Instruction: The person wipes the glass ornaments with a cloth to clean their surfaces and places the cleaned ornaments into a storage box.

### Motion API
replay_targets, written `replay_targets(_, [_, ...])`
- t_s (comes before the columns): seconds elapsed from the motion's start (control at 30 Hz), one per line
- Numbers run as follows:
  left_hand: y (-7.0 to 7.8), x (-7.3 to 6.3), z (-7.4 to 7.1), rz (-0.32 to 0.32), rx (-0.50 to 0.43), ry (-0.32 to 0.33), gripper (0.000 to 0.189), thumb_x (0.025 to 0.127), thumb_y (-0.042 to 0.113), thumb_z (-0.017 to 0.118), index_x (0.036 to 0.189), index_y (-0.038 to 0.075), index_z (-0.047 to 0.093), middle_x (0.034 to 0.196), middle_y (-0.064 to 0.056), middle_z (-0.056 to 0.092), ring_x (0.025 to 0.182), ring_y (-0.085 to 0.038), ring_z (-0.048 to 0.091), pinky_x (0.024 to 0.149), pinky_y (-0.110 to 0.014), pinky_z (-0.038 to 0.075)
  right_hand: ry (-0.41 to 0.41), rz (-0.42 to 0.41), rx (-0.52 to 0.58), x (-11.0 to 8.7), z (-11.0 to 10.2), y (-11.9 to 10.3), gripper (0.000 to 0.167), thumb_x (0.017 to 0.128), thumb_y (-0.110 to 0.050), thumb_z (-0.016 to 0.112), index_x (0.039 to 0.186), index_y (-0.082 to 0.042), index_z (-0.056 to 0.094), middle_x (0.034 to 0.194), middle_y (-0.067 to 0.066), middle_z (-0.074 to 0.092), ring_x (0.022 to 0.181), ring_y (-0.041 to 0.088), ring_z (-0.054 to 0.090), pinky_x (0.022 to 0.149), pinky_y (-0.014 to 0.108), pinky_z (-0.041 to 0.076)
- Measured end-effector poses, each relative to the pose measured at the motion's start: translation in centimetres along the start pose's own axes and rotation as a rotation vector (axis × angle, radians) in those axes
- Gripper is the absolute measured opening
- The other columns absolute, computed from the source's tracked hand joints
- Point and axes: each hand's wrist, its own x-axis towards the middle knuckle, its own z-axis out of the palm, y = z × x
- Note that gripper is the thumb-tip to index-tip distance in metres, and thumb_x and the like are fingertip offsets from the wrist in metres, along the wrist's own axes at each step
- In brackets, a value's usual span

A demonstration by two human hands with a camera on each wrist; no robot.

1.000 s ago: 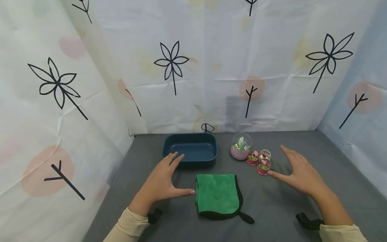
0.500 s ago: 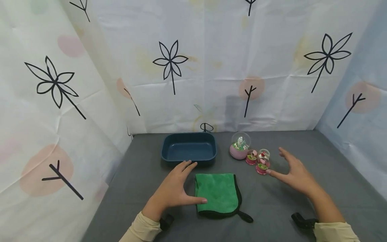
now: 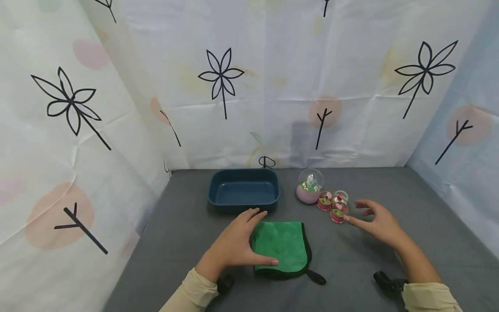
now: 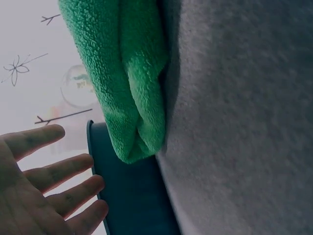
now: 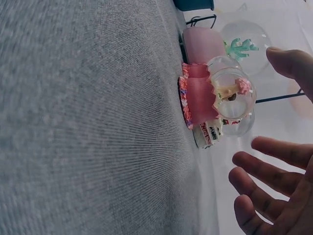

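My left hand (image 3: 238, 245) hovers at the left edge of a folded green towel (image 3: 283, 242), thumb over the cloth, fingers spread and holding nothing. In the left wrist view the towel (image 4: 105, 78) is beside the hand (image 4: 41, 191), with a gap between them. My right hand (image 3: 378, 223) is just right of a cluster of small snow globes. Its thumb tip is close to the front pink-based globe (image 3: 338, 214); contact cannot be told. The right wrist view has that globe (image 5: 201, 98) between the thumb and the loosely bent fingers (image 5: 264, 171), which do not grip it.
Behind the towel stands a dark blue rectangular tray (image 3: 243, 195). A larger snow globe (image 3: 309, 193) with a pink base is left of the small globes (image 3: 325, 201). A patterned cloth backdrop (image 3: 273, 86) encloses the grey tabletop (image 3: 187, 216) at the back and sides.
My left hand has moved right, its thumb now over the towel. The right hand's fingers have bent inward and come down slightly. The towel, tray and globes stay in place.
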Motion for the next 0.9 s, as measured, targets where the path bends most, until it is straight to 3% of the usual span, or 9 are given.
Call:
replay_targets(0.13, [0.2,0.5,0.1,0.003,0.0,-0.007,0.116,0.071,0.085,0.078,0.166,0.032,0.036,0.168,-0.011,0.041,0.156,-0.031,0.04,0.119,-0.061,0.044,-0.01,0.004,0.03,0.1,0.1,0.2,0.069,0.099,-0.043,0.075,0.147,0.003,0.055,0.147,0.032,0.056,0.124,0.052,0.06,0.086,0.061,0.059])
replay_targets(0.37, [0.6,1.2,0.8,0.015,0.014,-0.033,0.12,0.069,0.088,0.077,0.166,0.032,0.035,0.162,-0.01,0.043,0.139,-0.025,0.054,0.109,-0.052,0.055,-0.007,-0.009,0.053,0.5,0.5,0.4,0.064,0.098,-0.037,0.078,0.143,0.004,0.058,0.143,0.033,0.059,0.12,0.051,0.064,0.081,0.056,0.061])
replay_targets(0.53, [0.9,1.6,1.3,0.004,0.009,-0.077,0.12,0.069,0.087,0.078,0.166,0.033,0.033,0.164,-0.012,0.04,0.141,-0.027,0.053,0.111,-0.054,0.054,-0.017,-0.015,0.083,0.7,1.0,0.8,0.058,0.096,-0.031,0.08,0.139,0.004,0.061,0.14,0.032,0.062,0.116,0.049,0.068,0.075,0.047,0.062])
replay_targets(0.67, [1.0,1.8,1.7,-0.006,0.032,-0.12,0.123,0.068,0.088,0.077,0.166,0.027,0.034,0.163,-0.01,0.041,0.144,-0.026,0.049,0.113,-0.052,0.052,-0.03,-0.017,0.098,1.1,1.5,0.9,0.059,0.095,-0.032,0.082,0.138,0.003,0.063,0.138,0.031,0.063,0.115,0.047,0.069,0.072,0.04,0.06])
replay_targets(0.8, [1.1,2.4,2.4,0.02,0.052,-0.152,0.124,0.068,0.086,0.079,0.165,0.019,0.038,0.164,-0.01,0.041,0.15,-0.027,0.044,0.115,-0.052,0.051,-0.016,-0.033,0.102,1.3,1.6,0.9,0.055,0.094,-0.029,0.083,0.135,0.003,0.065,0.134,0.031,0.066,0.112,0.046,0.07,0.072,0.04,0.06])
replay_targets(0.9, [1.4,2.9,2.8,0.045,0.065,-0.165,0.123,0.068,0.084,0.081,0.164,0.018,0.04,0.162,-0.01,0.042,0.149,-0.027,0.044,0.115,-0.052,0.051,-0.006,-0.04,0.092,1.3,1.5,1.0,0.053,0.092,-0.027,0.084,0.131,0.005,0.067,0.127,0.029,0.069,0.104,0.039,0.072,0.07,0.036,0.059])
